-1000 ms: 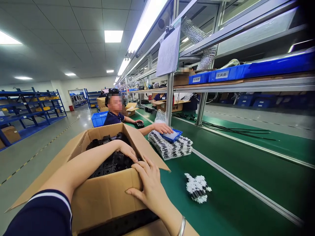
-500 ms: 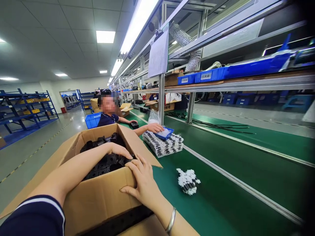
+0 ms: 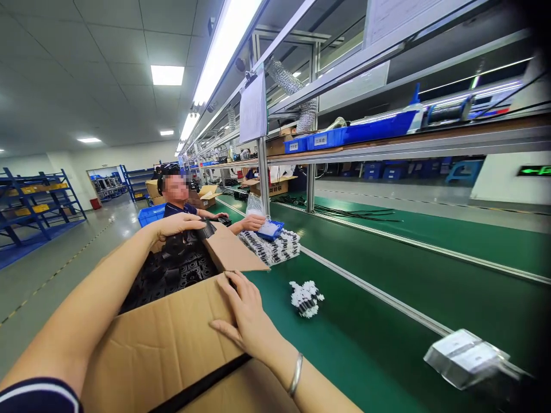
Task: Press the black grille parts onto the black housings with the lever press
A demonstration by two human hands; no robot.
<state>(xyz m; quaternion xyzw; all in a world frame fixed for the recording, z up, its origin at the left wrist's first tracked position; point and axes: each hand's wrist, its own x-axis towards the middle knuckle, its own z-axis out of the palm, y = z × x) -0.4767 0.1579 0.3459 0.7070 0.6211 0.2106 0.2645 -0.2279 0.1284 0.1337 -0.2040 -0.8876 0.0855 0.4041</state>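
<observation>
Right hand (image 3: pixel 247 312) pinches cardboard box (image 3: pixel 159 335) at near corner, presumably so we steady it; left hand (image 3: pixel 181 223) covers black part (image 3: pixel 208 230), grip hidden, we cannot tell.

We get bright, cool light from overhead — a long, blown-out tube light (image 3: pixel 228 51) at 11 o'clock and a glowing ceiling panel (image 3: pixel 167 75) between 10 and 11. The floor (image 3: pixel 118 223) throws back glare at 9. Around 8 we lose detail in the shadowed black parts (image 3: pixel 167 278). Our wide lens stretches the shelf beam (image 3: pixel 473 140) near 2:30; the silvery packet (image 3: pixel 465 349) at 4 smears — and the 3 o'clock edge falls to black.
</observation>
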